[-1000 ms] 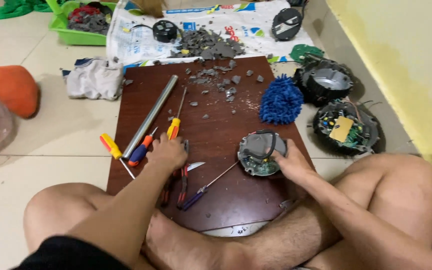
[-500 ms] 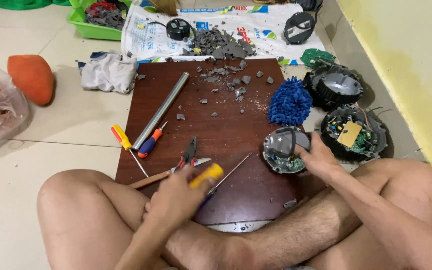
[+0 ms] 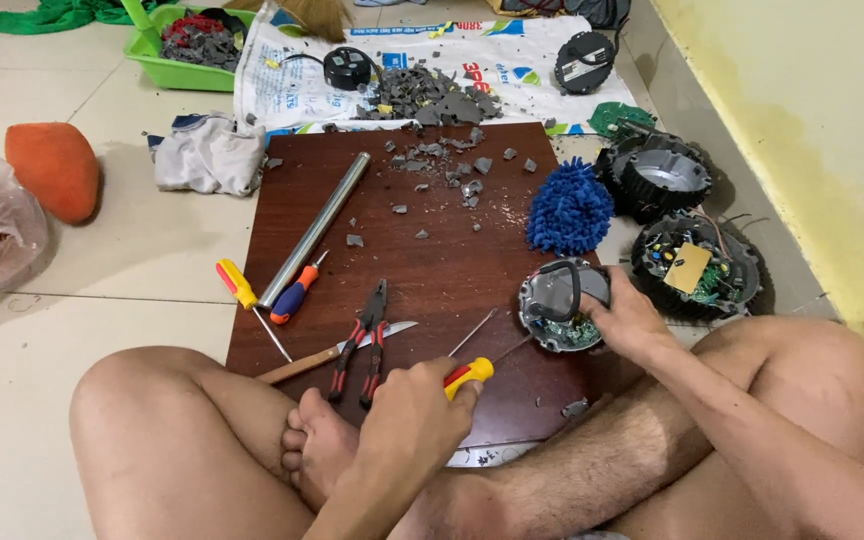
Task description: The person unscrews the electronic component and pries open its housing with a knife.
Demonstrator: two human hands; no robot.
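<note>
Dark brown wooden board [image 3: 432, 250] flat on the tiled floor, serving as the workbench between 2 crossed bare legs. Left hand [image 3: 414, 415] at the board's near edge, fingers curled tight round the yellow-and-red handle of a screwdriver [image 3: 472, 372], thin shaft angled up toward the board's right side. Right hand [image 3: 630, 318] at the board's right edge, fingers wrapped round a round grey device with a green circuit board inside [image 3: 562, 305], propped on the board and tilted toward the camera.

Red-handled pliers [image 3: 362, 340] just left of the screwdriver, near a wooden-handled knife [image 3: 332, 352]. Long shiny metal tube [image 3: 314, 228] lying diagonally on the board's left half, with a blue-and-orange screwdriver [image 3: 295, 292] beside it. Grey broken chips [image 3: 442, 175] scattered over the far end. Fluffy blue mitt [image 3: 570, 210] at the far right edge.
</note>
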